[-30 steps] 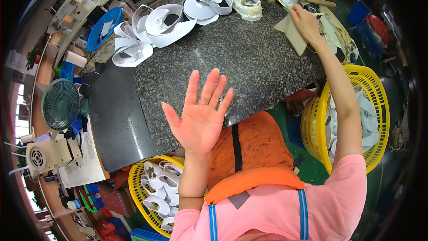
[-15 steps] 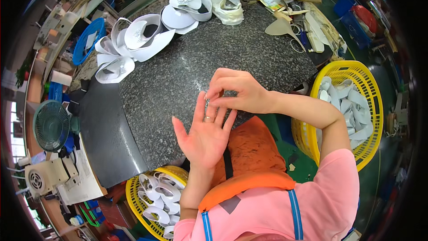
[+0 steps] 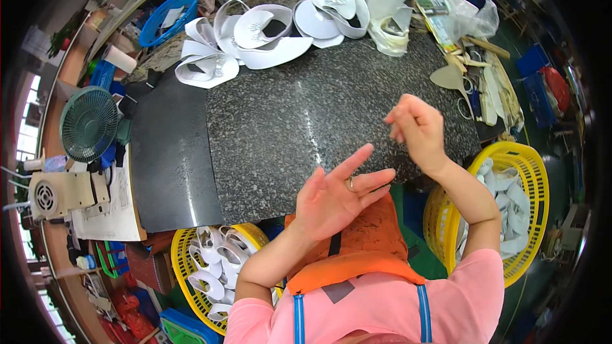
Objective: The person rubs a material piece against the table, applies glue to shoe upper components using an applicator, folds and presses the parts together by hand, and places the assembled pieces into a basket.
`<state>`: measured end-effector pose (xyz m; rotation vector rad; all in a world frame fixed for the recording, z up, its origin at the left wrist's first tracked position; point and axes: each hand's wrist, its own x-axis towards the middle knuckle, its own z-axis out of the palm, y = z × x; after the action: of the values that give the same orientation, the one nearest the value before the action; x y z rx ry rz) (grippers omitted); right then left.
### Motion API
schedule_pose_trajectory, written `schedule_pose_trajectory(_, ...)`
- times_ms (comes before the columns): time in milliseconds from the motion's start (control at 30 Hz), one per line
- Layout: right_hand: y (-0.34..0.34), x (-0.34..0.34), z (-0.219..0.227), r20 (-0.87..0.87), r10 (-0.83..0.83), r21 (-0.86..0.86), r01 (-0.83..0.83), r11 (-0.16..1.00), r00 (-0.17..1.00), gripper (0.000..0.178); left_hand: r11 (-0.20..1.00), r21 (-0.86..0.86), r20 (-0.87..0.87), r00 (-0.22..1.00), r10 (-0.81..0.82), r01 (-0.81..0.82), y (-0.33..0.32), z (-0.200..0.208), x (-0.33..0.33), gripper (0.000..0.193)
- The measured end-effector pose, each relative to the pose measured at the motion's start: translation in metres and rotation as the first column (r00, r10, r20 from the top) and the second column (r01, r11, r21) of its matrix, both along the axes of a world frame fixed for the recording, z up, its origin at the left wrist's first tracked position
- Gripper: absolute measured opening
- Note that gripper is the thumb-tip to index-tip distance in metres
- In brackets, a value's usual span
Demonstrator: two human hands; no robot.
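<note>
My left hand [image 3: 338, 199] is held palm up above the near edge of the dark speckled stone tabletop [image 3: 280, 121]. Its fingers are spread, a ring sits on one of them, and no object lies in the palm. To its right and a little farther away, my right hand [image 3: 419, 132] hovers over the tabletop, apart from the left. The fingers of that hand are curled inward, and whatever they may hold is hidden. Several curved white pieces with silvery patterns [image 3: 261, 35] rest along the far left edge of the table, out of reach of both hands.
Yellow baskets of white strips stand at the right [image 3: 542, 197] and the lower left [image 3: 182, 261]. A white bottle [image 3: 382, 0] rises at the far edge. Scissors [image 3: 468, 95] and other tools lie at the far right. A green fan [image 3: 89, 124] is at the left.
My hands have parted: the right moved right and away from the left hand's fingertips, its fingers curling. My left hand shifted right and tilted. The whole view has turned somewhat.
</note>
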<state>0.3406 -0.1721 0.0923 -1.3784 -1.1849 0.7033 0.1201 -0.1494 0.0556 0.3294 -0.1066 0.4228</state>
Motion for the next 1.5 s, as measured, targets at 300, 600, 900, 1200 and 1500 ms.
schedule_pose_trajectory(300,-0.035,0.022,-0.001,0.458,0.644,-0.280,-0.588,0.759,0.613,0.013,-0.316,0.892,0.247,0.235,0.940,0.324,0.173,-0.001,0.021,0.058)
schedule_pose_trajectory(600,-0.082,0.023,-0.030,0.423,0.756,-0.495,-0.571,0.655,0.500,0.029,-0.892,0.166,0.552,0.710,0.437,0.421,0.307,-0.001,0.167,0.037)
schedule_pose_trajectory(900,-0.043,0.028,-0.001,0.334,0.471,-0.323,-0.370,0.871,0.816,0.036,-0.694,0.667,0.543,0.461,0.701,0.271,0.324,0.065,0.122,0.022)
schedule_pose_trajectory(1200,0.045,-0.014,0.031,0.419,0.834,-0.251,-0.837,0.485,0.358,0.017,0.666,0.656,-0.394,0.592,0.703,-0.354,0.189,0.071,-0.001,0.038)
schedule_pose_trajectory(1500,0.006,-0.045,0.025,0.169,0.945,-0.965,-0.242,0.102,-0.279,0.021,0.854,0.117,-0.209,0.828,0.521,-0.507,0.168,0.024,-0.069,0.058)
